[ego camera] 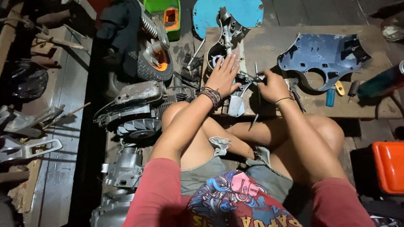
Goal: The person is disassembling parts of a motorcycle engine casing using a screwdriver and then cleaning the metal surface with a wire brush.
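Observation:
I sit cross-legged at a low wooden board (pixel 269 46). My left hand (pixel 224 75) lies flat, fingers spread, pressing on a grey metal scooter part (pixel 225 38) that rests on the board. My right hand (pixel 272 86) is closed on a thin metal tool (pixel 256 73) whose tip meets a small dark fitting beside my left hand's fingers. A white metal bracket (pixel 235 105) hangs at the board's near edge below my left hand.
A blue plastic cover (pixel 322 56) lies on the board to the right, with a screwdriver (pixel 352 89) and small blue and yellow items near it. An engine block (pixel 136 111), a small wheel (pixel 153 63) and metal parts crowd the floor at left. An orange box (pixel 389 166) sits right.

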